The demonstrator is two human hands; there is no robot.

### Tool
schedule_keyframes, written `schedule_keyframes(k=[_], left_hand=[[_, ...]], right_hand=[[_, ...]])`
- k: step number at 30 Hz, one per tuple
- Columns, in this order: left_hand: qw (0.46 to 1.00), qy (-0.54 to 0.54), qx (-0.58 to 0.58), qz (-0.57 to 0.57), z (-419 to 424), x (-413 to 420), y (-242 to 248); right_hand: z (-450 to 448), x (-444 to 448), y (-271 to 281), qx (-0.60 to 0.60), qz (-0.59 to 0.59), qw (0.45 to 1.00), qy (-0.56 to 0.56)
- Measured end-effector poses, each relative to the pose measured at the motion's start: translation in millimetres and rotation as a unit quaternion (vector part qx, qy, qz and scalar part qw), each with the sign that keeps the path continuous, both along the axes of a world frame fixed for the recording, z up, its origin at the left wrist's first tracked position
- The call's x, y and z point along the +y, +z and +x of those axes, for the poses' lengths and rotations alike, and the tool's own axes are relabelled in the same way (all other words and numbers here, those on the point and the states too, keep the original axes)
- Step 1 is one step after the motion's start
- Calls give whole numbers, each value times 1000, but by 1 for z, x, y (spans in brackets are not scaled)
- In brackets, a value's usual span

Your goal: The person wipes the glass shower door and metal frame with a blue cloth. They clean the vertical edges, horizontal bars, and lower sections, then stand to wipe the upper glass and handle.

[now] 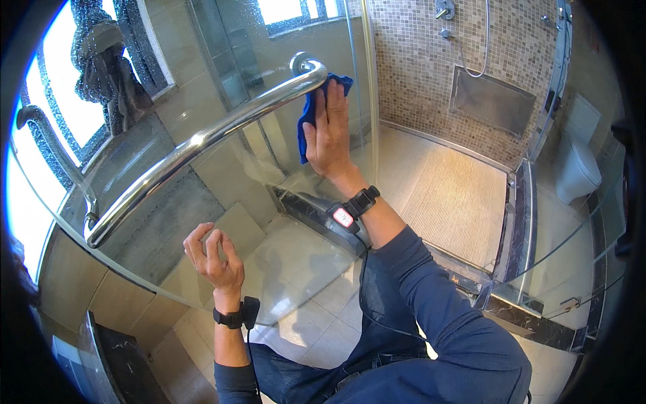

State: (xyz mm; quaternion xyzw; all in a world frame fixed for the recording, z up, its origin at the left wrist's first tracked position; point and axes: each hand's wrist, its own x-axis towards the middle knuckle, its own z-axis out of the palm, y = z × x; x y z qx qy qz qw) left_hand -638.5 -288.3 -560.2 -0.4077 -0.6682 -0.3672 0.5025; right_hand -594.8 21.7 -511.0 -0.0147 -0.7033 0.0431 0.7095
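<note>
My right hand (330, 131) presses a folded blue cloth (307, 121) flat against a glass shower door (252, 182), its fingers pointing up, just below the upper end of a chrome handle bar (202, 139). The cloth shows beyond the fingertips and along the hand's left side. My left hand (216, 255) is raised below the bar, with loosely curled fingers apart and nothing in them. Whether it touches the glass I cannot tell. Both wrists wear black straps with small devices and cables.
Behind the glass edge lies a ribbed shower floor (444, 187) under a mosaic-tiled wall (414, 65) with a shower hose (487, 40). A toilet (578, 166) stands at the far right. A dark-edged panel (121, 358) is at lower left. Cables hang from both wrists.
</note>
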Motion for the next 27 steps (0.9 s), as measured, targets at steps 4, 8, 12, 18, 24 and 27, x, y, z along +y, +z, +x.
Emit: schedule_keyframes(k=[4, 8, 12, 18, 24, 27], left_hand=[[1000, -13, 20, -10, 1, 3, 4], [999, -3, 28, -32, 2, 4, 4], [999, -4, 12, -48, 4, 5, -3], [998, 4, 25, -63, 3, 8, -9], [998, 11, 18, -60, 5, 8, -8], [999, 4, 19, -48, 6, 11, -7]], right_hand=[[-7, 20, 31, 10, -54, 997, -46], [-16, 44, 40, 45, -151, 986, -45], [-16, 41, -22, 46, -268, 960, -60], [-13, 28, -158, 28, -415, 908, -56], [-21, -19, -232, 12, -598, 801, -33], [-33, -58, -233, 16, -618, 786, 10]])
